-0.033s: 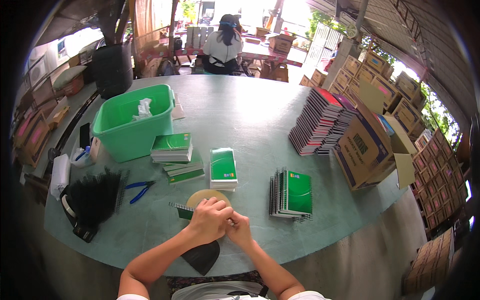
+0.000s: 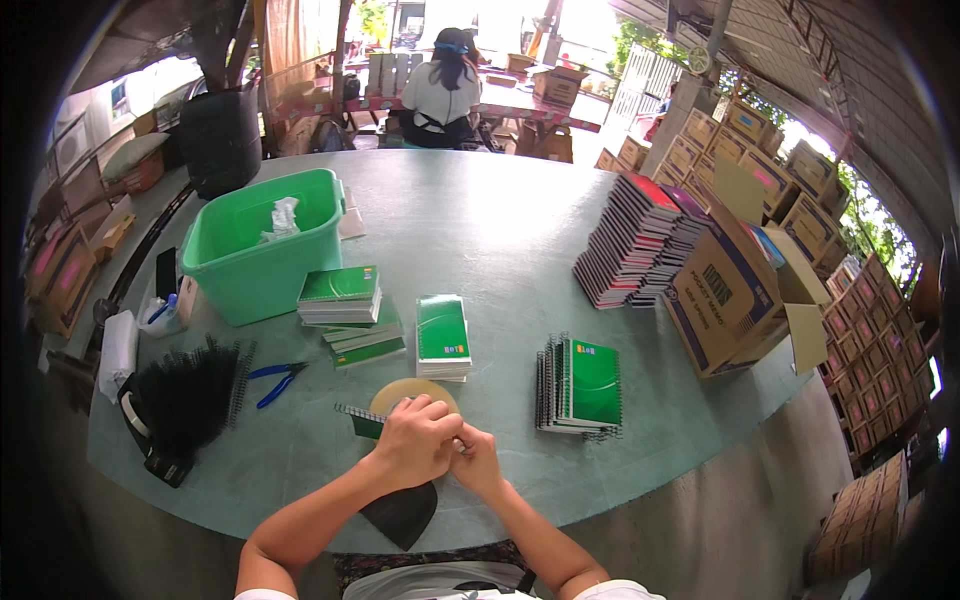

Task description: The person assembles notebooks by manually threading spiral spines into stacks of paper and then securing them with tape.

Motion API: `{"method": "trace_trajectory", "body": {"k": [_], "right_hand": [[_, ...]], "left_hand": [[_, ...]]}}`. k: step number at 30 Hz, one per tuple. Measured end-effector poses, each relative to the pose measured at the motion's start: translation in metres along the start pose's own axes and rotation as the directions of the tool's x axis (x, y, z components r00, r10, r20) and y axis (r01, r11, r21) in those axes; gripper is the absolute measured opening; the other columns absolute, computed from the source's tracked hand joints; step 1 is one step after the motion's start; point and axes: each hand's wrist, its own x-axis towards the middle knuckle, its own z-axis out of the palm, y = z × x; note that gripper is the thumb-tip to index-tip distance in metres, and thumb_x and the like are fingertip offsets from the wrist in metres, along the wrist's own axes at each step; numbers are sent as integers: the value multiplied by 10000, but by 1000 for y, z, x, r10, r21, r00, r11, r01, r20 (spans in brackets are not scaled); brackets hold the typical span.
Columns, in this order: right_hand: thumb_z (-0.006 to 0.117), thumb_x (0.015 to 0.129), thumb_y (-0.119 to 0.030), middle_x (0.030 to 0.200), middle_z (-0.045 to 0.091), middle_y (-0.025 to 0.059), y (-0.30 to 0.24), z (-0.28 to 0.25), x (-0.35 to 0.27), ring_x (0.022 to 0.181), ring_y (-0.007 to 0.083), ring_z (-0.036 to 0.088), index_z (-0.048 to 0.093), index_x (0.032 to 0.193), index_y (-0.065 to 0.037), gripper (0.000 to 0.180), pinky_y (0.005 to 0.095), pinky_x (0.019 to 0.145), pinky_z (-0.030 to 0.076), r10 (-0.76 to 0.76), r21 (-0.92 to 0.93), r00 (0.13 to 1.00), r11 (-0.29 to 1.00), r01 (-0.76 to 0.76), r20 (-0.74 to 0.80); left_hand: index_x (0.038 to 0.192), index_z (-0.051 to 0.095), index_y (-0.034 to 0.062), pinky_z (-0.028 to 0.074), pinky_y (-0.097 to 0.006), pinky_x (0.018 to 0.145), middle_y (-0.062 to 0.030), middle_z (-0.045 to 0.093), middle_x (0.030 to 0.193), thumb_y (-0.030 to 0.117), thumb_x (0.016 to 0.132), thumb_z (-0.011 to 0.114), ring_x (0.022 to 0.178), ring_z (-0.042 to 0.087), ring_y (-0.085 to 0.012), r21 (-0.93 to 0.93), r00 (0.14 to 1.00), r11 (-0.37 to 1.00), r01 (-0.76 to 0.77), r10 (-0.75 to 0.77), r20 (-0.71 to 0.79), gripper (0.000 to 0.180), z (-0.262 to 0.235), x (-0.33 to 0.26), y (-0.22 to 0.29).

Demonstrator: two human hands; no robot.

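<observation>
My left hand (image 2: 415,440) and my right hand (image 2: 478,462) are pressed together at the near edge of the table. Both are closed on a small green notebook (image 2: 365,426) whose wire spiral (image 2: 358,411) sticks out to the left. The notebook lies over a round tan disc (image 2: 415,389). My fingers hide most of the notebook. Just beyond my hands stands a short stack of green notebooks (image 2: 442,335). To the right, a row of bound green notebooks (image 2: 585,385) leans together.
A green plastic tub (image 2: 250,270) stands at the left, with more green notebook stacks (image 2: 342,298) beside it. Blue pliers (image 2: 275,380) and a pile of black spiral coils (image 2: 190,395) lie at near left. Tall notebook stacks (image 2: 635,240) and an open cardboard box (image 2: 725,290) fill the right. A person (image 2: 440,90) sits beyond the table.
</observation>
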Motion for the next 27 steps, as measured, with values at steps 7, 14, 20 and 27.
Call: {"method": "trace_trajectory", "body": {"k": [7,14,20,27], "right_hand": [[516,827,52,742,589,47,9,-2,-1,661,48,509,589,1086,19,271,233,558,436,78,110,997,991,-79,16],[532,821,60,741,596,73,10,2,-6,650,69,521,594,1068,1,261,251,557,445,-2,117,1000,993,4,-14],[510,776,116,900,666,123,-30,-31,-3,769,121,610,628,1059,-22,336,252,644,487,-105,-142,992,985,94,-72],[547,798,44,1117,625,138,-75,-166,-2,1041,261,607,641,1108,-92,351,362,845,500,-406,-791,858,612,-3,-316]], "left_hand": [[877,587,38,444,-392,723,-107,609,858,91,685,621,813,571,-288,39,997,998,-39,42,-66,202,-1,-6,3],[902,574,56,441,-391,723,-98,558,856,81,681,619,861,551,-284,170,999,985,-8,1,39,227,1,-6,9],[969,582,97,401,-408,833,-104,530,978,139,707,671,962,504,-298,109,985,993,-52,69,-158,280,-10,-7,21],[989,602,95,391,-424,862,-112,533,1059,133,727,700,1011,493,-316,119,958,989,84,-48,-283,282,-16,-31,14]]}}
